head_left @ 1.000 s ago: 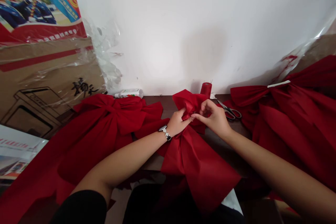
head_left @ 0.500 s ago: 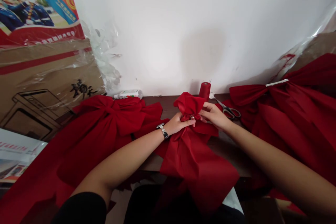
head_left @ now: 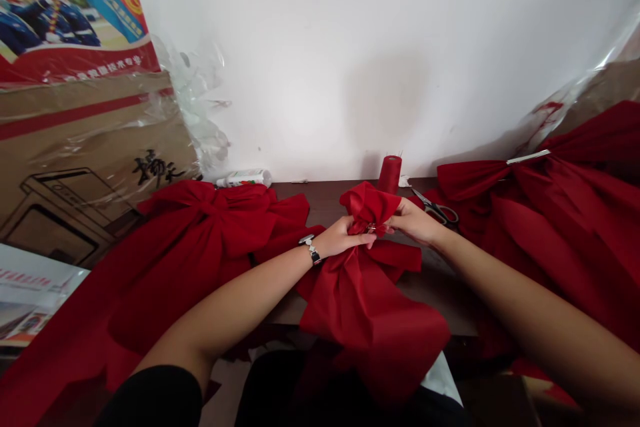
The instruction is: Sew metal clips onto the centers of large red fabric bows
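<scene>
A piece of red cloth (head_left: 370, 300) lies gathered at its middle on the dark table (head_left: 320, 197). My left hand (head_left: 343, 238), with a watch on the wrist, pinches the gathered neck from the left. My right hand (head_left: 415, 223) grips the same neck from the right, fingers closed. Above the two hands the cloth bunches into a small puff (head_left: 369, 203). A small shiny thing shows at the pinch; I cannot make out what it is. The lower cloth fans out toward my lap.
A finished red bow (head_left: 200, 240) lies at left, another large red bow (head_left: 550, 213) at right. Scissors (head_left: 437, 210), a red spool (head_left: 389, 173) and a white tube (head_left: 245, 179) sit by the wall. A plastic-wrapped cardboard box (head_left: 85, 153) stands at left.
The puff above my hands has shrunk and dropped lower. My right hand moved down and to the right side of the neck. The lower cloth shifted slightly left.
</scene>
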{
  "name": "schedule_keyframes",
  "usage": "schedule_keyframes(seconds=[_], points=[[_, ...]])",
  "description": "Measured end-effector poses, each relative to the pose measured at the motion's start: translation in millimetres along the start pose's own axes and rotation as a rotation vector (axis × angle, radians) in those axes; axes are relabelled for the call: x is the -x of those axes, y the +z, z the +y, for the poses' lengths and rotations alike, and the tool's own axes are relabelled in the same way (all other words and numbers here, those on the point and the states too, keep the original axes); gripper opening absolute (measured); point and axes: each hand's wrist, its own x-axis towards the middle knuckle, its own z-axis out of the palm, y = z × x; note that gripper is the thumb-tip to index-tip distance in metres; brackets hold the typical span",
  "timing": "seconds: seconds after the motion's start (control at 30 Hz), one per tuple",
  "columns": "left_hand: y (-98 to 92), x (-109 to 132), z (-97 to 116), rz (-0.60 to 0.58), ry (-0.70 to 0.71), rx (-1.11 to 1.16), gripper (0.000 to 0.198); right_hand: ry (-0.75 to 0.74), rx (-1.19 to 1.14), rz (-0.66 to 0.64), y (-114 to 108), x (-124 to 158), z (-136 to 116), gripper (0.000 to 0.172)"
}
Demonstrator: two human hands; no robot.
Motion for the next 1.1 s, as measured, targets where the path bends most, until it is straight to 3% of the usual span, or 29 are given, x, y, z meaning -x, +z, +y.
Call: schedule_keyframes(seconds=[0.23, 0.7, 0.97, 1.1], points=[[0.6, -1, 6, -0.041, 0.028, 0.091, 0.04, -0.032, 0.124, -0.064, -2, -2, -4, 0.033], [1.1, 0, -2, 0.048, -0.014, 0.057, 0.031, 0.084, 0.043, 0.173, -2, -2, -14, 0.026], [0.9, -1, -1, 0.087, -0.026, 0.024, 0.035, 0.26, 0.004, 0.143, -26, 0, -23, 0.028], [1.2, 0, -1, 0.104, -0.027, 0.034, 0.032, 0.212, -0.032, 0.198, -37, 0, -25, 0.028]])
